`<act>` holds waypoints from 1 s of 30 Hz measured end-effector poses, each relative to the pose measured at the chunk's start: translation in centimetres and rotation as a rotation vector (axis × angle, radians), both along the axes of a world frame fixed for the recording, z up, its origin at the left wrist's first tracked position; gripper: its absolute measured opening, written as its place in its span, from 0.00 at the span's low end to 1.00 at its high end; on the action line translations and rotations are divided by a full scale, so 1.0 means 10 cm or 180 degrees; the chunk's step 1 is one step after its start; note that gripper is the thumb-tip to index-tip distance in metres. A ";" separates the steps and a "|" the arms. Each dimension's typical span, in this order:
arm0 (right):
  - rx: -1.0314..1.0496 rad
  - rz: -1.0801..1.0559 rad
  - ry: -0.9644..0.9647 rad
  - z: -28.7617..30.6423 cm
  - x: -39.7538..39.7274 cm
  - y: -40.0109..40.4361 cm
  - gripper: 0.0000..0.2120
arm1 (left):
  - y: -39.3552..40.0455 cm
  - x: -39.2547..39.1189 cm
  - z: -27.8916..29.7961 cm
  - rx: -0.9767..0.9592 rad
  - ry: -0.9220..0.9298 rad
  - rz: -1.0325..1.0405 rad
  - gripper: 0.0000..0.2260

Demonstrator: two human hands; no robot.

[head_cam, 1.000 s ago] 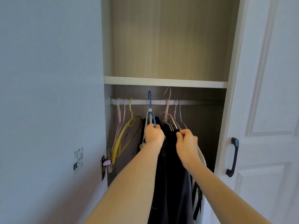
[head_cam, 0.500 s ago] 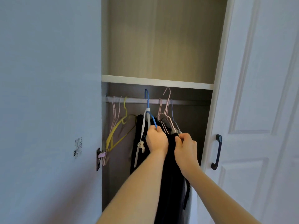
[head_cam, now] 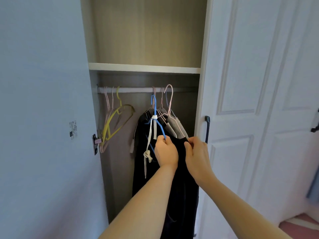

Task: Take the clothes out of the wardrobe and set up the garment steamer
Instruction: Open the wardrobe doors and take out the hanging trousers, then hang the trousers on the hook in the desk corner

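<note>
Gripping the blue hanger [head_cam: 156, 116] in my left hand [head_cam: 166, 151], hook just below the wardrobe rail [head_cam: 136, 90]; my right hand [head_cam: 196, 156] fingers pinch the dark garment [head_cam: 179, 187] draped on it.

- Your left hand [head_cam: 166, 152] grips a smooth blue coated hanger [head_cam: 156, 116].
- The dark garment [head_cam: 181, 178] you hold looks like soft matt cloth.
- The wardrobe [head_cam: 146, 31] interior shows matt wood grain.
- The rail [head_cam: 134, 90] looks like smooth, pale metal.
</note>
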State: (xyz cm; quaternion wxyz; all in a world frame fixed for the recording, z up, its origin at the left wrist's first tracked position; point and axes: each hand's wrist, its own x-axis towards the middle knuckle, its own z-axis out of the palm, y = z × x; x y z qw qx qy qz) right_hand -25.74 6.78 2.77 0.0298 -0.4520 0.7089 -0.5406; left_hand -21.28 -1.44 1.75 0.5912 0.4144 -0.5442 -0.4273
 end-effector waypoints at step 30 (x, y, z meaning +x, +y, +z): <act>-0.0240 0.0397 -0.0108 0.42 1.35 2.93 0.06 | 2.74 1.86 0.78 0.0550 0.0810 -0.1911 0.09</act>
